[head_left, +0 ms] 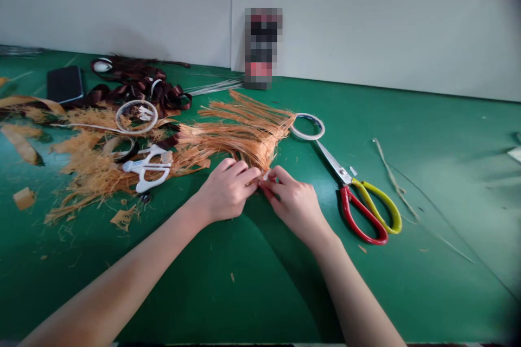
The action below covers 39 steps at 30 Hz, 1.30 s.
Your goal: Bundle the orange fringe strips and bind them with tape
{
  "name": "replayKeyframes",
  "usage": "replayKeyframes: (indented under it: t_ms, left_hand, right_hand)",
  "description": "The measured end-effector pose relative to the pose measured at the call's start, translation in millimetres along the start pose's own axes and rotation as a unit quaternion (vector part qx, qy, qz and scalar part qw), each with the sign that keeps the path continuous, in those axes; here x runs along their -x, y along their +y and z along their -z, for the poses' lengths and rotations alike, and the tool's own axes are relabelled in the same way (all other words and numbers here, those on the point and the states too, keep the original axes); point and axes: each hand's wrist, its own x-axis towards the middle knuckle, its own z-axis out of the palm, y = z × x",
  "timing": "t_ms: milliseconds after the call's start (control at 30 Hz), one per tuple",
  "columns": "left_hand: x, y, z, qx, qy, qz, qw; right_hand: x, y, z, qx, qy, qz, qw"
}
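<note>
Left hand (pixel 226 191) and right hand (pixel 291 203) meet at the gathered lower end of an orange fibre bundle (pixel 240 138). The bundle lies on a green surface (pixel 427 293), with its loose strands fanning up and left. Left fingers (pixel 240 169) curl over the strands, pressed together. Right fingers (pixel 274 184) pinch the gathered end from the other side. A small white bit (pixel 266 174) shows at the fingertips, possibly tape; too small to be sure.

Right of the bundle: red-and-yellow-handled scissors (pixel 331 164), blades pointing toward a white tape roll (pixel 308 115), which is just beside the strand tips. Further right lies a dry plant stalk (pixel 393 179).

Left of the bundle: white plastic scissors (pixel 142 165) rest on loose orange fibre scraps (pixel 91 179), near a clear plastic ring (pixel 137 102). Beyond them are dark brown ribbon (pixel 140 84) and a black phone-like slab (pixel 65 84).

Behind the bundle: thin silver wires (pixel 214 87) and an upright package (pixel 262 49) against a white wall (pixel 366 21). The package is pixelated, so its label is unreadable. No writing is legible on either pair of scissors or the tape roll at this resolution.
</note>
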Motion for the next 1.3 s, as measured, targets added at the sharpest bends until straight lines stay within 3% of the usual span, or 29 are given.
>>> replayKeyframes:
  t_ms: [133, 367, 667, 933, 1133, 1300]
  left_hand:
    - [0.4, 1.2, 0.1, -0.007, -0.001, -0.009, 1.0]
    - [-0.7, 2.8, -1.0, -0.01, 0.013, -0.011, 1.0]
    - [0.8, 1.8, -3.0, 0.012, 0.02, -0.008, 1.0]
    - [-0.8, 1.8, -2.1, 0.016, 0.02, -0.007, 1.0]
    - [-0.8, 1.6, -2.1, 0.017, 0.02, -0.004, 1.0]
    - [-0.2, 1.3, -2.2, 0.014, 0.014, -0.003, 1.0]
  right_hand:
    - [-0.5, -1.1, 3.3, 0.042, -0.015, 0.025, 0.999]
    - [-1.3, -4.9, -3.7, 0.096, 0.032, 0.053, 0.993]
    - [-2.9, -9.9, -11.9, 0.084, 0.113, 0.063, 0.988]
    - [-2.6, -11.1, -22.0, -0.019, 0.133, -0.038, 0.99]
    - [-4.0, -8.9, -22.9, -0.168, 0.145, -0.118, 0.968]
    - [-5.0, -7.9, -18.0, -0.195, 0.169, -0.142, 0.956]
